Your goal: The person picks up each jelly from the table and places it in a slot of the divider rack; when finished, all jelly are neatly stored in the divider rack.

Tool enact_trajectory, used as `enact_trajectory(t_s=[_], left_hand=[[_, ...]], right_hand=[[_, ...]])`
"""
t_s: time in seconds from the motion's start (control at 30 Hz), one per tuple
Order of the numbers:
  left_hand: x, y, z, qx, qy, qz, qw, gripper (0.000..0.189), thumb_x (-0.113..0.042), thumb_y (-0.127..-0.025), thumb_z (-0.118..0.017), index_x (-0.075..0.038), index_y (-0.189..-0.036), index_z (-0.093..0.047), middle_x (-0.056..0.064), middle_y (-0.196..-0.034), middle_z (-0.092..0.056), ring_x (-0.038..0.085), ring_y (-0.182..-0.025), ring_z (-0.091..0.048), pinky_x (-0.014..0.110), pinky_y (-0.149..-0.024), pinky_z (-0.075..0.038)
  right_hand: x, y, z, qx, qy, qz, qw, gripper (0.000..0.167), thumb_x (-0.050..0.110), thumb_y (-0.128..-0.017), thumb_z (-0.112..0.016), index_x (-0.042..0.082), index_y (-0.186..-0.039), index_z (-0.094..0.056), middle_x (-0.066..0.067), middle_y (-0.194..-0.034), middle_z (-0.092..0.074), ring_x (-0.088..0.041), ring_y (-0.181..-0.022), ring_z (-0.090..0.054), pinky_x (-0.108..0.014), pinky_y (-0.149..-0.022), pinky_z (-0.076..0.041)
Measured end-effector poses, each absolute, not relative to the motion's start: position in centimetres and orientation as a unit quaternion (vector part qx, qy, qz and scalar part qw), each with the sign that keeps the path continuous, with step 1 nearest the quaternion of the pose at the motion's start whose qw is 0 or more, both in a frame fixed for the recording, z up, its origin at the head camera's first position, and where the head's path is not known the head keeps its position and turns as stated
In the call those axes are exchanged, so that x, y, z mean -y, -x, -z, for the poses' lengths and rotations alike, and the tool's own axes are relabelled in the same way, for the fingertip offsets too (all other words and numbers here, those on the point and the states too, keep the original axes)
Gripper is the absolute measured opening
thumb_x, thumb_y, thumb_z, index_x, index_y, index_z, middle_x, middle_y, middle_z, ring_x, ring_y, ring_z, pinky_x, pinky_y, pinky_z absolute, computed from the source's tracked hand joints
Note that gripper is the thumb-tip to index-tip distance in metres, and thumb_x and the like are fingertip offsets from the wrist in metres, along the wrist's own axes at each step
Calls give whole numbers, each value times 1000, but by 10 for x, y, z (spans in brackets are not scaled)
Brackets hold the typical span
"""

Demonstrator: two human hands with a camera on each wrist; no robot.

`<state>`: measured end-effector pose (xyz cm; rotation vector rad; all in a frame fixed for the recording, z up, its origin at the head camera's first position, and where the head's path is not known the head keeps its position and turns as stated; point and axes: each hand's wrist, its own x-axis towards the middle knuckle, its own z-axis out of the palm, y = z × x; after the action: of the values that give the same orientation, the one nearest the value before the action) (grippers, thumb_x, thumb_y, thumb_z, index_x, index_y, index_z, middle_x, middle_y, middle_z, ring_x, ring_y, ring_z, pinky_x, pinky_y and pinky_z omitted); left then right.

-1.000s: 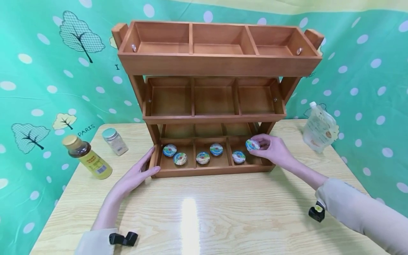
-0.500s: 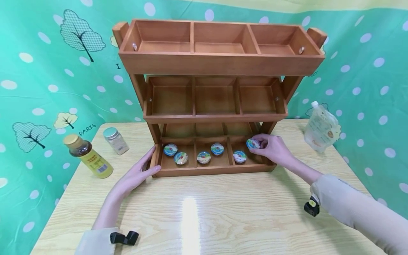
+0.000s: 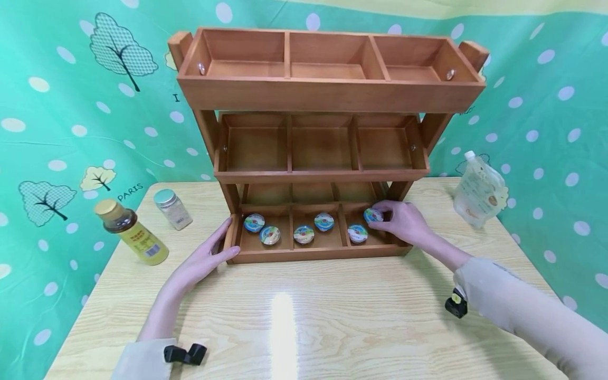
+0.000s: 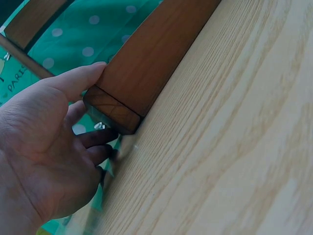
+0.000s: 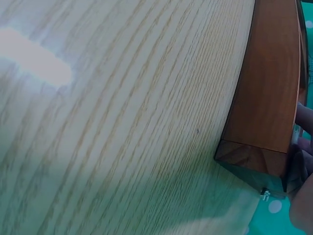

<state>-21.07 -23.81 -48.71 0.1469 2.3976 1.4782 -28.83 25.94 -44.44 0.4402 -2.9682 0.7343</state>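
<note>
In the head view, my right hand point(image 3: 402, 220) pinches a small foil-lidded cup point(image 3: 373, 215), perhaps a jelly cup, in the right compartment of the bottom tray. Another such cup point(image 3: 357, 234) sits just left of it. Two cups stand in the middle compartment, one point(image 3: 324, 221) behind the other point(image 3: 304, 235). The left compartment holds two more, a blue-rimmed cup point(image 3: 254, 222) and a pale one point(image 3: 270, 236). My left hand point(image 3: 212, 248) holds the left end of the wooden rack point(image 3: 323, 255); the left wrist view shows its thumb point(image 4: 83, 81) on the front corner. The right wrist view hides the held cup.
The rack's upper trays point(image 3: 328, 95) overhang the bottom one. On the left, a yellow-labelled bottle point(image 3: 142, 243) and a jar with a teal lid point(image 3: 173, 210) lie tilted in view. A clear spouted pouch point(image 3: 478, 192) stands right of the rack on the wooden table point(image 3: 361, 311).
My right hand has shifted slightly left and down with the cup, and its forearm has moved left. The left hand stays at the rack's end.
</note>
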Motion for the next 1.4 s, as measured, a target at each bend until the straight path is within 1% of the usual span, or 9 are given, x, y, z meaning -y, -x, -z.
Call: enact_trajectory(t_s=[0.07,0.27,0.5,0.77,0.9,1.17,1.4], left_hand=[[238,211,487,-838,-52,-519,160,87,-43,-102,-61,-37,-166,-3,5,-176,2,40,-162,1,66,-128,-9],[238,211,487,-840,-51,-516,160,87,-43,-102,-61,-36,-166,-3,6,-176,1,41,-162,0,66,-128,-10],[238,212,488,-843,-50,-512,160,87,-44,-102,-61,-37,-166,-3,5,-176,1,41,-162,1,67,-128,-9],[239,212,489,-843,-51,-512,159,87,-46,-102,-61,-38,-166,-3,6,-176,1,42,-162,0,68,-127,-10],[238,212,488,-843,-51,-512,158,86,-44,-102,-61,-38,-166,-4,6,-176,1,42,-162,0,68,-127,-10],[238,212,488,-843,-55,-512,157,87,-44,-102,-61,-36,-166,-3,6,-176,1,42,-162,0,67,-128,-10],[237,211,486,-844,-57,-510,158,87,-43,-102,-62,-35,-166,-3,7,-176,1,42,-162,0,67,-128,-10]], right_hand=[[-259,288,444,961,-142,-235,25,49,37,-83,-87,8,-120,-75,-11,-113,-79,-30,-98,-74,-50,-85,-57],[-258,289,446,964,-139,-228,19,50,38,-82,-86,9,-121,-74,-10,-114,-79,-33,-105,-73,-52,-90,-56],[-256,290,448,966,-137,-219,18,51,39,-83,-86,8,-122,-74,-11,-114,-79,-36,-105,-73,-53,-90,-55],[-256,293,451,968,-137,-210,21,52,41,-82,-86,8,-122,-74,-11,-114,-79,-36,-105,-73,-53,-89,-56],[-256,294,452,969,-135,-204,19,53,43,-82,-86,9,-122,-75,-11,-114,-79,-36,-105,-73,-53,-87,-56],[-257,295,450,971,-136,-198,13,52,42,-82,-85,10,-122,-75,-10,-115,-79,-37,-107,-72,-54,-89,-55],[-257,295,449,972,-136,-193,10,53,42,-80,-87,11,-121,-76,-10,-116,-79,-37,-108,-72,-54,-89,-56]])
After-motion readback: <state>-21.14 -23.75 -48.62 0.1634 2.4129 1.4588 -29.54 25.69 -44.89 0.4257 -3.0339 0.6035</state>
